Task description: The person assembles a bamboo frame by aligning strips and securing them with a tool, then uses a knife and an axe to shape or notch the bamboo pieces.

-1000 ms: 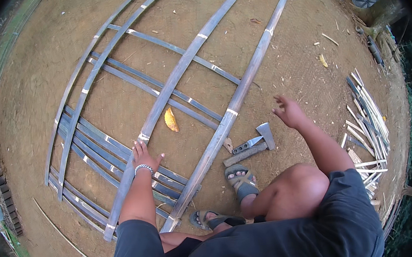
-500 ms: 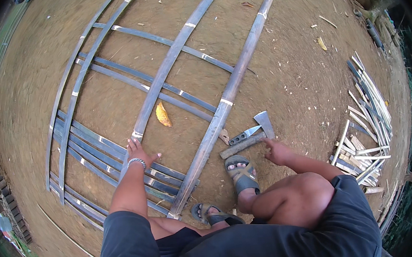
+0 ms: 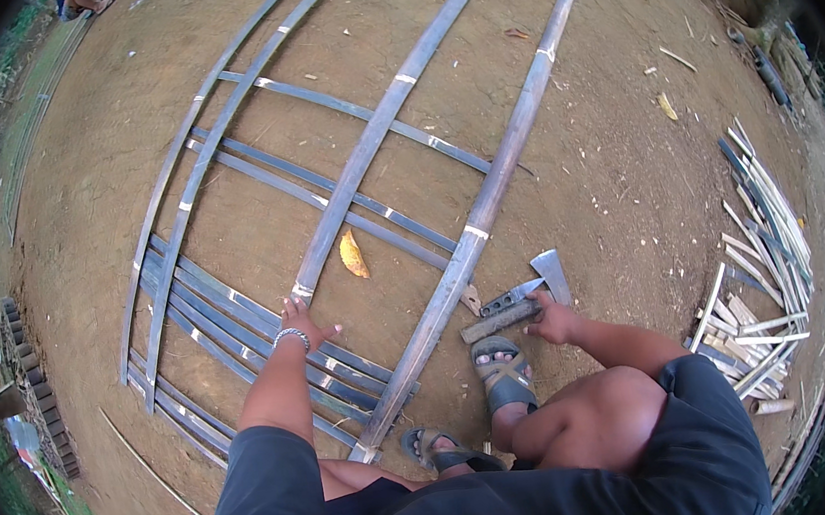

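Observation:
A lattice of dark bamboo strips (image 3: 341, 197) lies on the ground. My left hand (image 3: 306, 326), with a bracelet at its wrist, rests palm down, fingers spread, at the near end of a long bamboo strip (image 3: 327, 228), above several close-set cross strips (image 3: 236, 301). A hatchet (image 3: 552, 275) with a thick wooden handle (image 3: 500, 321) lies by my right foot. My right hand (image 3: 552, 321) has its fingers curled over the handle near the head. Beside it lies a grey metal piece with holes (image 3: 512, 296), next to a wooden knob-like end (image 3: 470, 299).
A thick bamboo pole (image 3: 471, 236) forms the lattice's right side. Split bamboo offcuts (image 3: 753, 292) are heaped at the right. A yellow leaf (image 3: 352, 255) lies between strips. My sandalled feet (image 3: 505, 373) stand close to the pole. Someone's legs (image 3: 84, 0) show at the far left.
My right hand has gone from pointing at the hatchet to curling over its handle. My left hand stays on the strip. The whole view has shifted slightly.

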{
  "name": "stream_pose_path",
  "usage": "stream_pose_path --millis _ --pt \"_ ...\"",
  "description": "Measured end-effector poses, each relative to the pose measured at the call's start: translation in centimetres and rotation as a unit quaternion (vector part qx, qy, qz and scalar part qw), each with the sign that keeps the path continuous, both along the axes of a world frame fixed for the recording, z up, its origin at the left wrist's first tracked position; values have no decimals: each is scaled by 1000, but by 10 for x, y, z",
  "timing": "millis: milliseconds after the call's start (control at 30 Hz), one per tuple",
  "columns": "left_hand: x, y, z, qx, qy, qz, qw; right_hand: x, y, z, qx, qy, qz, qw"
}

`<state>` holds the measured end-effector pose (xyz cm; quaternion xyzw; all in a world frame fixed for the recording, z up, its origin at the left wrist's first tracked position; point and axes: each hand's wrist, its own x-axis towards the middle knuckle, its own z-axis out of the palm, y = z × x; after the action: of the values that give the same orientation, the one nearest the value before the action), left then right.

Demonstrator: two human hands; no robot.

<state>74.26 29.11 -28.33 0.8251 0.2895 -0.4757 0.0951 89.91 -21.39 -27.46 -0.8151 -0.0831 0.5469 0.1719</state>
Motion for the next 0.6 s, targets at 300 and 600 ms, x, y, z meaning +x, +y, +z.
stream_pose_path --millis 300,600 --pt "-13 7 -13 17 -6 55 998 -17 1 -3 -30 -131 -3 991" --pt "-18 15 -21 12 -34 9 999 -7 6 -36 49 -20 -187 981"
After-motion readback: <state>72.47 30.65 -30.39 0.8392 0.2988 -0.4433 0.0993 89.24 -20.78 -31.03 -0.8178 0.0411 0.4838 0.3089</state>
